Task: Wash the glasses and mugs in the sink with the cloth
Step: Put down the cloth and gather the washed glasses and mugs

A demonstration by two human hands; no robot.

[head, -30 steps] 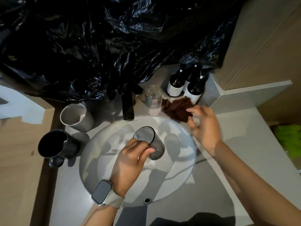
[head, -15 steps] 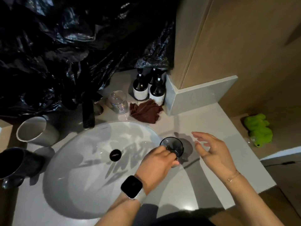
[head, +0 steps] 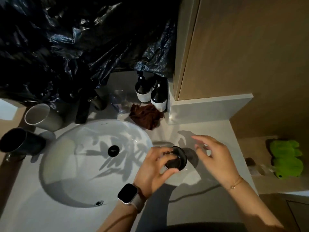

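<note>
Since the earlier frame the dark glass (head: 176,158) has been carried from over the sink (head: 70,186) to the desk (head: 215,129) just right of the sink's rim, where it is held upright by the left hand (head: 154,169), whose fingers and thumb are curled round its side. A smartwatch (head: 127,193) is worn on that wrist. The right hand (head: 215,158) is held just right of the glass with its fingers spread and loosely bent, and nothing is gripped by it. Beyond the sink's right rim one brown cloth (head: 145,116) is seen crumpled on the desk, with one clear glass (head: 119,101) just left of it and two dark bottles (head: 150,95) behind it. Left of the sink two mugs are counted: one white mug (head: 41,117) and one black mug (head: 20,142). One black tap (head: 82,108) is seen behind the sink.
</note>
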